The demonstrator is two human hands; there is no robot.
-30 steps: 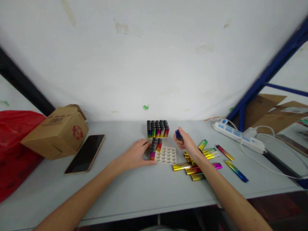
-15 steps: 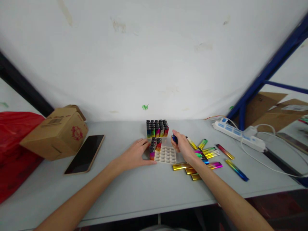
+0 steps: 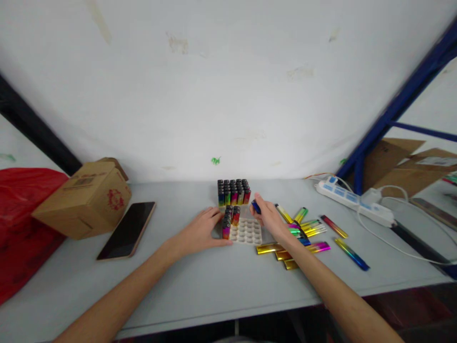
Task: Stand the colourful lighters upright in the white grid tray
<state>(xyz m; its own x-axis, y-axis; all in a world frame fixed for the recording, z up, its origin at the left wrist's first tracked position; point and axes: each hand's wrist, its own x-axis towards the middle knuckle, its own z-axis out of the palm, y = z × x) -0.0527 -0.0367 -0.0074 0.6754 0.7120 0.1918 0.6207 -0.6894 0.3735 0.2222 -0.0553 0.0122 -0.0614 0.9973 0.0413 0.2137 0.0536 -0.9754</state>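
Note:
A white tray (image 3: 250, 232) with round sockets lies on the grey table (image 3: 214, 281). Several upright colourful lighters (image 3: 228, 221) fill its left columns. My left hand (image 3: 203, 231) rests flat against the tray's left edge, fingers spread beside those lighters. My right hand (image 3: 269, 219) hovers over the tray's right rear corner, pinching a blue lighter (image 3: 255, 206). Behind the tray stands a full block of lighters (image 3: 233, 191). A loose heap of shiny lighters (image 3: 303, 233) lies to the right, partly under my right forearm.
A cardboard box (image 3: 85, 197) and a dark phone (image 3: 126, 229) lie at the left, with a red bag (image 3: 17, 224) beyond. A white power strip (image 3: 352, 200) with cables sits at the right rear. A blue rack frame (image 3: 389, 119) rises on the right.
My right hand has carried the blue lighter leftward, from above the loose heap to the tray's right rear corner. My left hand has stayed against the tray.

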